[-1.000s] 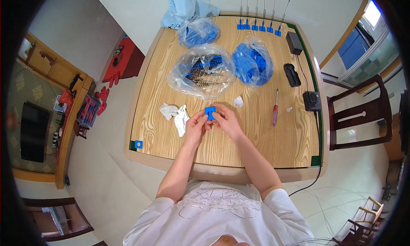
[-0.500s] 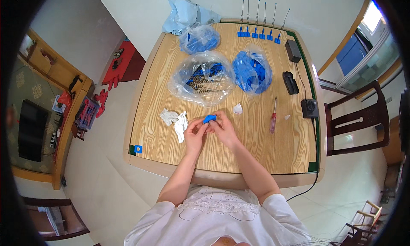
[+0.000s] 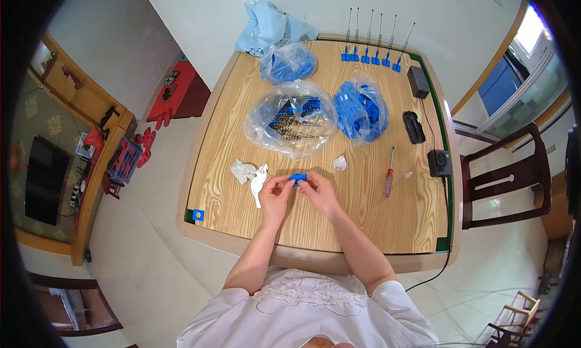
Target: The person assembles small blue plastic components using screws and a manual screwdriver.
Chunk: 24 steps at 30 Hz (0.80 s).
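Note:
Between the fingertips of both hands is a small blue piece (image 3: 298,177), partly covered by the fingers. My left hand (image 3: 275,197) pinches its left side, and my right hand (image 3: 319,192) pinches its right side. Just left of my left hand lie crumpled white cloths (image 3: 259,182). Beyond the hands sits an open clear plastic bag (image 3: 257,130) holding several springs on blue parts. To its right is a bag of blue pieces (image 3: 361,112), and behind it another bag with blue contents (image 3: 288,64). A white scrap (image 3: 340,163) lies right of my right hand.
Several spring rods on blue bases (image 3: 376,61) stand along the far edge. On the right are a screwdriver (image 3: 388,182), a black case (image 3: 414,127), a dark box (image 3: 417,82) and a corded black box (image 3: 439,163). A blue square (image 3: 198,215) lies at the near-left corner.
The blue piece has turned between my fingers and now lies more level. My hands stay in nearly the same place; the whole view has shifted slightly downward.

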### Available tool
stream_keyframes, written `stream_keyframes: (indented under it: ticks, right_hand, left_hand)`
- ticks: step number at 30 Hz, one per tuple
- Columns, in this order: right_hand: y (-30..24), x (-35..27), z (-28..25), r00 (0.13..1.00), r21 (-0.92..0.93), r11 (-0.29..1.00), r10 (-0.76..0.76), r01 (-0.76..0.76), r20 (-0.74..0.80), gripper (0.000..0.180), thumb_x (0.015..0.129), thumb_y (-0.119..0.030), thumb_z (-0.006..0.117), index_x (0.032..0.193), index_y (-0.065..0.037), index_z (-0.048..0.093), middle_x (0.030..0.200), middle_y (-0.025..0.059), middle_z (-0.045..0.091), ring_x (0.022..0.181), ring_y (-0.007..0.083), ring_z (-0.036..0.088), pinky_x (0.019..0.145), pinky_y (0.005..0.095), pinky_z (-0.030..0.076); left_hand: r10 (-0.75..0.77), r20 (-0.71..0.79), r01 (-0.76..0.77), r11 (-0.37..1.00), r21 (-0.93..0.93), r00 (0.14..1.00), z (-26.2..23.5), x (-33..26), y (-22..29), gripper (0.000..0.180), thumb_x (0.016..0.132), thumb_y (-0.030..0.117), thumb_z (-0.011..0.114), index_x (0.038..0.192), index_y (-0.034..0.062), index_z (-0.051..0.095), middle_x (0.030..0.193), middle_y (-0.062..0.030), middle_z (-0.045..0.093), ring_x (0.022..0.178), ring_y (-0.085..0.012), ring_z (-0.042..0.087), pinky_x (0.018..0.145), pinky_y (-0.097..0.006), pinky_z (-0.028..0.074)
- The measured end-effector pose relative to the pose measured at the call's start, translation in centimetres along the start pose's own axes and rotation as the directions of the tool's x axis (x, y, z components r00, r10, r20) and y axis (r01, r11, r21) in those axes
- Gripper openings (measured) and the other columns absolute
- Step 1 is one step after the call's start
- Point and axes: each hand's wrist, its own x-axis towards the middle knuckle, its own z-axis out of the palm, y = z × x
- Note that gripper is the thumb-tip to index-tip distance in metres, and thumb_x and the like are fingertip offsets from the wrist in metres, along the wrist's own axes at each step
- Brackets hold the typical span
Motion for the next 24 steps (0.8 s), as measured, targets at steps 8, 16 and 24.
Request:
stream_keyframes:
  ticks: [8,16,24]
  right_hand:
    - [0.2,0.1,0.2,1.000,0.032,0.999,-0.012,0.013,-0.018,0.012,0.088,-0.008,0.058,0.098,-0.002,0.057,0.076,0.0015,0.059,0.064,0.0068,0.053,0.057,0.0226,0.044]
    - [-0.3,0.1,-0.1,0.992,0.073,0.993,-0.091,0.097,-0.083,0.017,0.085,-0.008,0.062,0.101,-0.002,0.061,0.083,0.0019,0.060,0.075,0.0090,0.057,0.068,0.0224,0.046]
    - [-0.2,0.0,0.0,0.980,0.006,0.981,-0.192,0.192,-0.045,0.014,0.084,-0.007,0.063,0.097,-0.002,0.063,0.091,0.0025,0.057,0.079,0.0104,0.057,0.070,0.0219,0.046]
  left_hand:
    - [0.032,0.025,-0.034,0.994,0.102,0.999,-0.4,0.1,0.7,0.013,0.078,-0.004,0.066,0.090,0.0008,0.065,0.080,-0.0003,0.057,0.072,-0.0070,0.053,0.064,-0.019,0.043]
    - [-0.119,0.017,0.121,0.987,-0.107,0.993,0.0,-0.5,-0.1,0.021,0.080,-0.001,0.066,0.101,0.0008,0.064,0.081,0.0003,0.060,0.069,-0.0045,0.052,0.063,-0.017,0.043]
    - [-0.186,0.103,0.195,0.977,-0.084,0.977,-0.9,-0.5,-0.1,0.021,0.082,-0.001,0.064,0.103,-0.0001,0.065,0.084,-0.0042,0.066,0.073,-0.0067,0.059,0.067,-0.019,0.048]
